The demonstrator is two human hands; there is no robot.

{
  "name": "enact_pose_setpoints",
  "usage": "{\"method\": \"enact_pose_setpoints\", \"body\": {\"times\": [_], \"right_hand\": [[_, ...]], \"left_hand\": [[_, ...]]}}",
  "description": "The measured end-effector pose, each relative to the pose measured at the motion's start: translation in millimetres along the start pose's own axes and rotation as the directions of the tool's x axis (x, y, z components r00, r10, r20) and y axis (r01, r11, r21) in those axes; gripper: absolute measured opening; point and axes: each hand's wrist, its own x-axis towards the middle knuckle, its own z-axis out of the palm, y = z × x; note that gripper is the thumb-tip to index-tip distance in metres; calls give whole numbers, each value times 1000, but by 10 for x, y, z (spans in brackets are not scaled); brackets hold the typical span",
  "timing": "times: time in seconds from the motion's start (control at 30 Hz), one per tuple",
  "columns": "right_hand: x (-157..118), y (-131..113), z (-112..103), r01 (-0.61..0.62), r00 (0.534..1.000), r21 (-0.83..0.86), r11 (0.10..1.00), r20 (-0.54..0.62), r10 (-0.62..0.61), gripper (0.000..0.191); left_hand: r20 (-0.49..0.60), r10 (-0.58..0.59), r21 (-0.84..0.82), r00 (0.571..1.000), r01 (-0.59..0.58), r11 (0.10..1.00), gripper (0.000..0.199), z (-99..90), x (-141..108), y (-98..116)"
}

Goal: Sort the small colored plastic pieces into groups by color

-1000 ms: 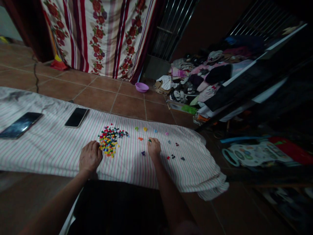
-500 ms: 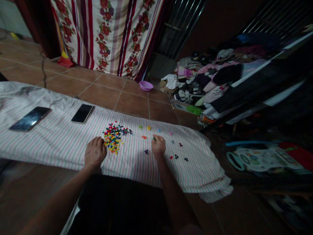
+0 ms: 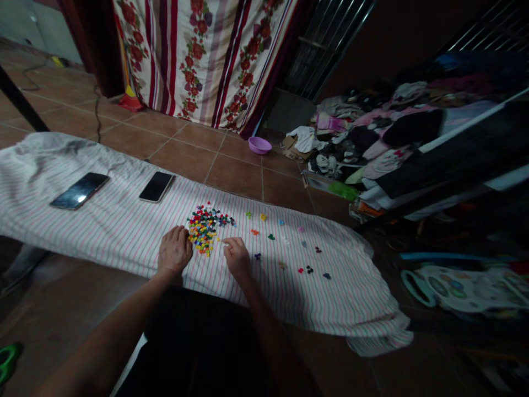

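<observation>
A pile of small multicoloured pieces (image 3: 202, 227) lies on a striped cloth (image 3: 136, 242); they are too small to name more exactly. My left hand (image 3: 176, 251) rests palm down on the cloth, its fingertips against the pile's left edge. Just right of the pile is my right hand (image 3: 237, 257), its fingers curled together in a pinch; whether anything is between them is unclear. Sorted by colour, small groups lie spread to the right, among them a green group (image 3: 271, 237), an orange group (image 3: 254, 232), a purple group (image 3: 258, 257) and a black group (image 3: 309, 269).
Two phones, one larger (image 3: 80, 191) and one smaller (image 3: 157, 186), lie on the cloth at left. Beyond it, a purple basin (image 3: 260, 145) stands on the tiled floor before a floral curtain (image 3: 219, 60). Heaped clothes (image 3: 372, 127) fill the right background.
My right hand has moved left from the green group to beside the pile, leaving green pieces on the cloth. My left hand stays by the pile. The view has shifted slightly left.
</observation>
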Motion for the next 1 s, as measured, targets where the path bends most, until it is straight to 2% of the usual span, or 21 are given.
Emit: {"method": "enact_pose_setpoints", "body": {"times": [0.1, 0.3, 0.8, 1.0], "right_hand": [[-51, -128, 126, 30, 998, 20, 999, 55, -31, 28], [-91, -203, 242, 28, 999, -22, 999, 41, -27, 19], [-133, -251, 236, 12, 999, -13, 1000, -34, -13, 16], [-125, -203, 258, -38, 997, 16, 999, -62, 39, 15]], "left_hand": [[-7, 5, 1, 1000, -5, 1000, 27, -5, 3, 4], [-18, 13, -2, 1000, -13, 1000, 26, -9, 4, 6], [-40, 37, 10, 999, -36, 999, 26, 19, -11, -20], [-63, 86, 58, 994, -82, 995, 25, 29, -14, -42]]}}
